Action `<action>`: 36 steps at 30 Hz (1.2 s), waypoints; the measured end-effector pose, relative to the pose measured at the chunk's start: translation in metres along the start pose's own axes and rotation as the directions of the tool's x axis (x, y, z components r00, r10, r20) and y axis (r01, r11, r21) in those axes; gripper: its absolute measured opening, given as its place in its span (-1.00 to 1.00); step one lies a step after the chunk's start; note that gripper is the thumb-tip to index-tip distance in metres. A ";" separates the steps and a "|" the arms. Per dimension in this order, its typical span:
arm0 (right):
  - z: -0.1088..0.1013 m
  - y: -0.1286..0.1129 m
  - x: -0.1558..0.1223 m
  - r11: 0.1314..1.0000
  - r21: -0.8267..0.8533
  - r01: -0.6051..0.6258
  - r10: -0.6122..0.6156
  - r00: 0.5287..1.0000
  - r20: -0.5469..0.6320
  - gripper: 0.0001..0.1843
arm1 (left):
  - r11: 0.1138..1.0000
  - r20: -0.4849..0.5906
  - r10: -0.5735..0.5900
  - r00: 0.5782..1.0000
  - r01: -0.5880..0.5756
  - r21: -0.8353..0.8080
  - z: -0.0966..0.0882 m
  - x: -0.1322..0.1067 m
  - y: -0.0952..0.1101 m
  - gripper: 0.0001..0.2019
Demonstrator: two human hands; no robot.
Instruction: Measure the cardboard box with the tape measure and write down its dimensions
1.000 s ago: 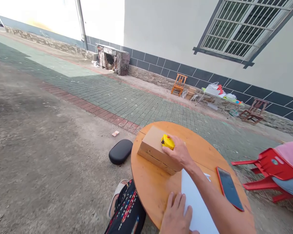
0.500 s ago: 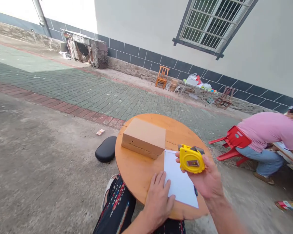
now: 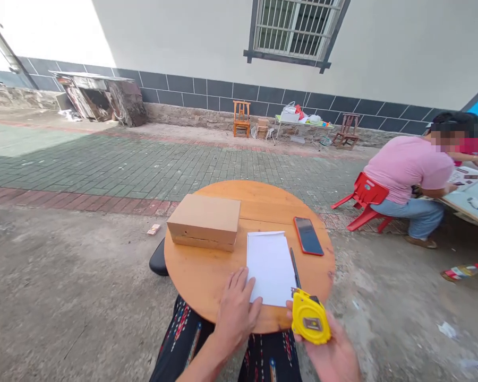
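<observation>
My right hand (image 3: 334, 350) grips a yellow tape measure (image 3: 311, 317) near the front right edge of the round wooden table (image 3: 199, 270). Its metal hook end shows at the top left of the case, with no tape drawn out. Fingers spread, my left hand (image 3: 239, 302) lies flat at the lower left edge of a white sheet of paper (image 3: 269, 265). Along the paper's right side rests a dark pen (image 3: 295, 268), partly behind the tape measure. A brown cardboard box (image 3: 205, 220) stands at the table's left, beyond my left hand.
A phone with a red edge (image 3: 308, 236) lies on the table's right. A black case (image 3: 158, 260) is on the ground at left. One person in pink (image 3: 406, 164) sits on a red chair (image 3: 368, 191) at another table, near a bottle (image 3: 462, 272). Chairs and a folding table line the wall.
My right hand has lowered the tape measure toward the table's front edge, uncovering the phone and pen. My view has turned right and levelled. My left hand stays on the paper.
</observation>
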State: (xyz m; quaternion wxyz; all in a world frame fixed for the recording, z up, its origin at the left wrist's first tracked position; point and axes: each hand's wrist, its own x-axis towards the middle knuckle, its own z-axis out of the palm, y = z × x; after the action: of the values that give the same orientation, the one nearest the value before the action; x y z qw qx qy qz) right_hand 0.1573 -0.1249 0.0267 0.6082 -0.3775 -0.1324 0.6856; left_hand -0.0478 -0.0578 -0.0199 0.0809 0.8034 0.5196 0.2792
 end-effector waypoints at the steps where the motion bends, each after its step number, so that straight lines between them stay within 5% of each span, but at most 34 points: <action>1: 0.001 0.004 0.000 1.000 0.018 -0.013 0.013 1.000 0.011 -0.62 | 1.000 0.002 -0.001 1.000 0.001 0.002 0.000 -0.001 0.000 -0.65; 23: -0.008 0.044 0.012 0.989 0.055 -0.134 0.127 0.986 0.110 -0.62 | 0.980 -0.116 -0.084 0.990 0.061 -0.189 -0.007 -0.005 0.006 -0.70; 36: 0.026 0.047 0.005 0.996 0.000 -0.090 0.090 0.989 0.118 -0.55 | 0.960 -0.243 -0.052 0.969 -0.019 -0.280 -0.007 -0.007 0.002 -0.73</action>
State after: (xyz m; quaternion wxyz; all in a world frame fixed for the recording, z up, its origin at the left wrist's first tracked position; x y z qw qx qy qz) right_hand 0.1052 -0.1231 0.0129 0.5688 -0.3405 -0.1489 0.7338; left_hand -0.0518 -0.0664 -0.0160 0.1303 0.7382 0.4876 0.4475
